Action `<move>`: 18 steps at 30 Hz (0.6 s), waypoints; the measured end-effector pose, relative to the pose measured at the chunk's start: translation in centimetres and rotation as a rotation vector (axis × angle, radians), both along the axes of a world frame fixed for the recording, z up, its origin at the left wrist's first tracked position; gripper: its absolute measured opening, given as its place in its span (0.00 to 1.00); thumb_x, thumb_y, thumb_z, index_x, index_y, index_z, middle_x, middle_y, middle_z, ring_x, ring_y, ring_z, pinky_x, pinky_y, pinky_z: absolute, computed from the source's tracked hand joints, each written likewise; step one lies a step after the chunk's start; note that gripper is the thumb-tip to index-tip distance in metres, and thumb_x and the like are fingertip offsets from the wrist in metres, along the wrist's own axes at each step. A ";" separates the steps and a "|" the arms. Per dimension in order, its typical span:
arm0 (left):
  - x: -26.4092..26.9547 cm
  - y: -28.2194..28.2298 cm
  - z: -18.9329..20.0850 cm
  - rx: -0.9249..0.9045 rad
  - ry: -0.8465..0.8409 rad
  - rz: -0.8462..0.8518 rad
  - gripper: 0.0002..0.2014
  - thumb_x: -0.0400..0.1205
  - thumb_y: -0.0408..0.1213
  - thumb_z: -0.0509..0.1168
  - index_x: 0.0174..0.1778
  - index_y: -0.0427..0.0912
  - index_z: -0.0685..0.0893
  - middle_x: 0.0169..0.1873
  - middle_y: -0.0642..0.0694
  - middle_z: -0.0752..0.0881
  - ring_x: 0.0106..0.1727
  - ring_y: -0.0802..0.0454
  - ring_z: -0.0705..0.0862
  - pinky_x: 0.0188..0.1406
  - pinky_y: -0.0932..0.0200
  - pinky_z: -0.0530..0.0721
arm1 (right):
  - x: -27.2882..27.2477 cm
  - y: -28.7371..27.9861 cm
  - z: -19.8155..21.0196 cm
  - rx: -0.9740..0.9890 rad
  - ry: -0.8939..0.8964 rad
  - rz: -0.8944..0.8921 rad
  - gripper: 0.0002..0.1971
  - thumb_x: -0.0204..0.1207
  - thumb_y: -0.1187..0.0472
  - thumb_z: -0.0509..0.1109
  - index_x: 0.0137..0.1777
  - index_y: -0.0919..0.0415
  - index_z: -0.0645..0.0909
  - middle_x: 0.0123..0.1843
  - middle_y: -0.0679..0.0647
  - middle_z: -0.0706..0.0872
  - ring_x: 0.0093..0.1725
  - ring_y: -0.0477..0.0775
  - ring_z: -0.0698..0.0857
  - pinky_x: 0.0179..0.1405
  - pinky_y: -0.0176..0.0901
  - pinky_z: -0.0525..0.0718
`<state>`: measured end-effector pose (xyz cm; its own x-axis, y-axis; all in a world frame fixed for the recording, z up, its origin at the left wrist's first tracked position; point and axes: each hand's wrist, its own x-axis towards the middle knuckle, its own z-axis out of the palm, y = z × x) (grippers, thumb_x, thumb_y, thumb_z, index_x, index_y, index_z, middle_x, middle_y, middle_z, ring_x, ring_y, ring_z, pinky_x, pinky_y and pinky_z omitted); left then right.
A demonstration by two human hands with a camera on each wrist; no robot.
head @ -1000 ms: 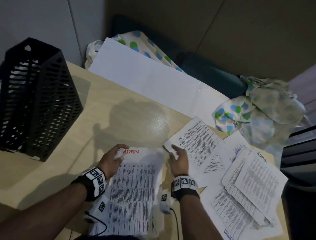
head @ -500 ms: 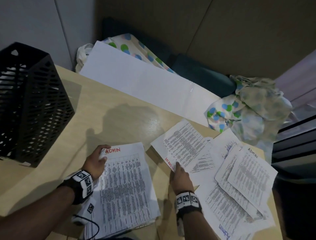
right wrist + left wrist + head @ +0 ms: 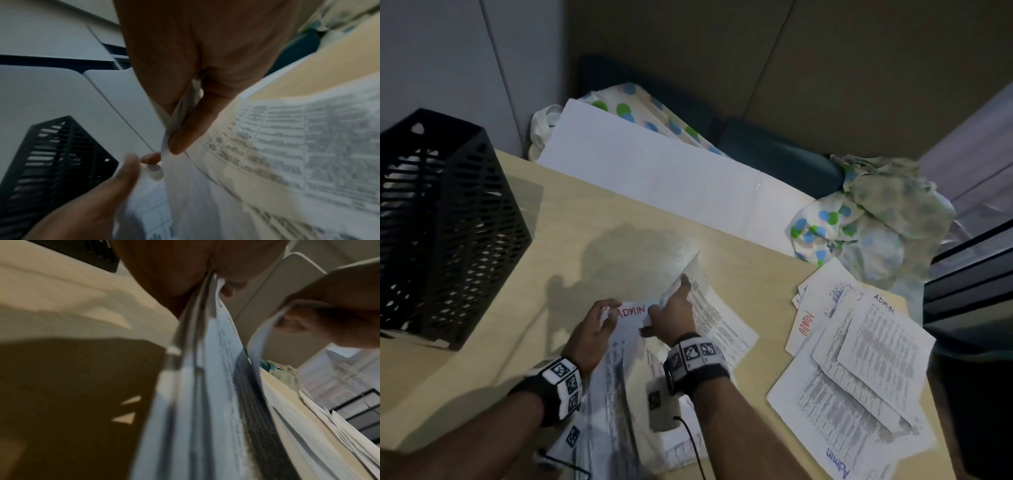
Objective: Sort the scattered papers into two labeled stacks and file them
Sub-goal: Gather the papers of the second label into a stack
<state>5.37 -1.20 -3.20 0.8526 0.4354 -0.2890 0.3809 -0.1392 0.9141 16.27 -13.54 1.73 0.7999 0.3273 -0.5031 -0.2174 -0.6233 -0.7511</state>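
A stack of printed papers [image 3: 619, 394], its top sheet marked ADMIN in red, lies near the table's front edge. My left hand [image 3: 608, 310] grips its far left corner, and in the left wrist view the stack [image 3: 205, 386] hangs tilted from that pinch. My right hand [image 3: 668, 298] pinches a printed sheet [image 3: 717, 325] and holds it curled up against the stack's right side; my thumb [image 3: 189, 129] presses on the sheet [image 3: 298, 146]. More scattered sheets [image 3: 859, 363], some marked Admin, lie to the right.
A black mesh file holder [image 3: 445, 222] stands at the table's left. Behind the table [image 3: 551, 212] lean a white board [image 3: 654, 171] and dotted cloth [image 3: 866, 219]. A wrist camera cable [image 3: 693, 442] trails over the papers near me.
My right hand has carried a printed sheet leftward from the scattered pile to the ADMIN stack. My left hand has kept hold of the stack's corner and tilted it up.
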 end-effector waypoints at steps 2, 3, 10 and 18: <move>-0.3 0.0 0.2 0.022 -0.011 -0.076 0.28 0.65 0.71 0.65 0.57 0.63 0.73 0.56 0.52 0.82 0.57 0.51 0.81 0.50 0.58 0.77 | 0.3 0.9 -0.8 -0.052 -0.041 -0.036 0.42 0.76 0.67 0.68 0.84 0.58 0.44 0.49 0.57 0.80 0.39 0.53 0.86 0.39 0.27 0.84; -0.3 0.1 0.3 0.036 -0.003 -0.110 0.29 0.61 0.64 0.72 0.56 0.64 0.72 0.56 0.53 0.83 0.57 0.52 0.81 0.50 0.58 0.76 | 0.5 1.1 -1.1 -0.072 -0.068 -0.078 0.41 0.75 0.65 0.70 0.82 0.58 0.50 0.57 0.61 0.80 0.49 0.56 0.86 0.50 0.33 0.83; 0.1 1.1 0.1 0.048 0.031 0.008 0.16 0.69 0.37 0.73 0.48 0.62 0.81 0.45 0.53 0.88 0.49 0.50 0.86 0.44 0.57 0.81 | 3.2 -1.6 -1.2 -0.018 -0.231 0.037 0.33 0.78 0.44 0.67 0.78 0.56 0.63 0.66 0.58 0.83 0.63 0.57 0.83 0.63 0.52 0.81; 0.8 1.4 -1.2 -0.156 -0.041 0.090 0.10 0.73 0.31 0.71 0.44 0.52 0.86 0.42 0.51 0.90 0.48 0.48 0.88 0.48 0.51 0.84 | 5.0 -10.9 -3.9 -0.260 -0.234 0.003 0.15 0.77 0.50 0.71 0.57 0.59 0.84 0.49 0.56 0.89 0.47 0.55 0.86 0.48 0.41 0.78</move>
<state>6.15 0.21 -4.36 0.8247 0.4628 -0.3251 0.3476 0.0388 0.9369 21.26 -24.49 -2.13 0.9025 0.2145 -0.3734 -0.0562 -0.8010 -0.5960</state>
